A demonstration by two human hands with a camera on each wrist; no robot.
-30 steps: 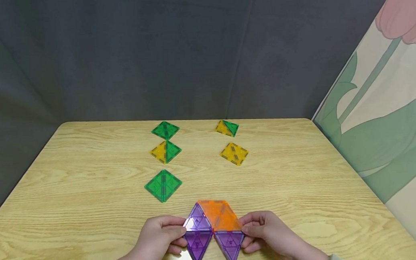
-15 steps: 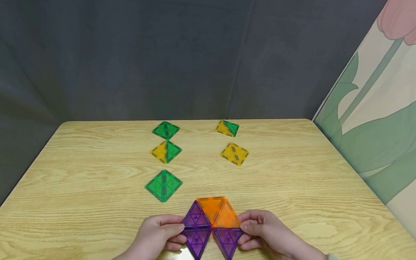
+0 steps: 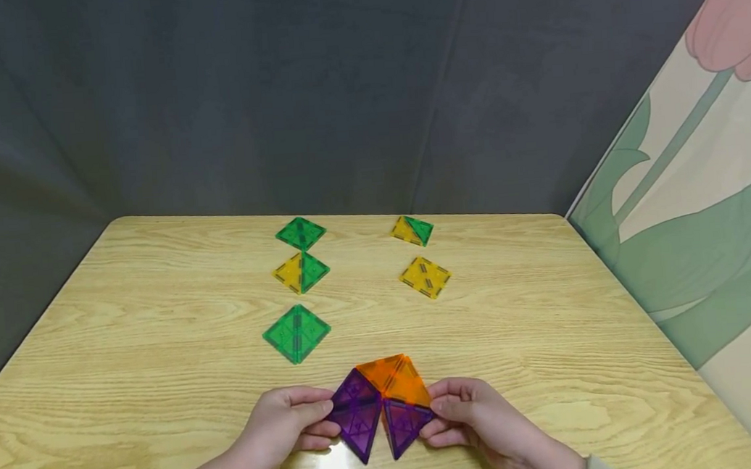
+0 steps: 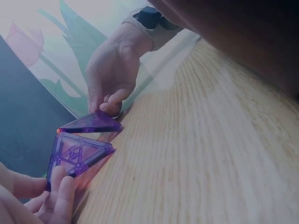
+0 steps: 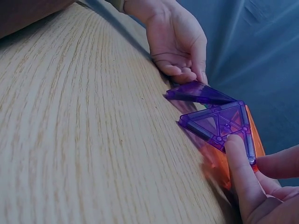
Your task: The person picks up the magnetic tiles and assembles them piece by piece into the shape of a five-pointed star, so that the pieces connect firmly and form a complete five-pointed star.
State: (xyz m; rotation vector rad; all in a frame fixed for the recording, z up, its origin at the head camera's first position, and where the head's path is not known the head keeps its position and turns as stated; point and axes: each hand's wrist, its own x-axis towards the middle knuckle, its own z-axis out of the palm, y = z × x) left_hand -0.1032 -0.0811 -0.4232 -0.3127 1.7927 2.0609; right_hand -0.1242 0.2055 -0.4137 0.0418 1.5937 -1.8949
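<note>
Two purple triangular magnetic tiles, two orange triangular tiles and another purple triangular tile are joined edge to edge in a fan. A narrow gap separates the near purple tiles. My left hand pinches the outer left corner where its two purple tiles meet. On the other side my right hand pinches the corner between the orange and purple tiles. In the right wrist view the purple tiles tilt up off the wood, with orange showing behind them.
Beyond the fan lie a green diamond, a yellow-green diamond and another green diamond, each of paired triangles. To the right are a yellow pair and a yellow-green pair. A dark curtain hangs behind the table.
The fan has bent from nearly flat into a raised shape. Its two near purple points have swung closer together, narrowing the gap. Both hands keep their hold; the loose diamonds stay put.
</note>
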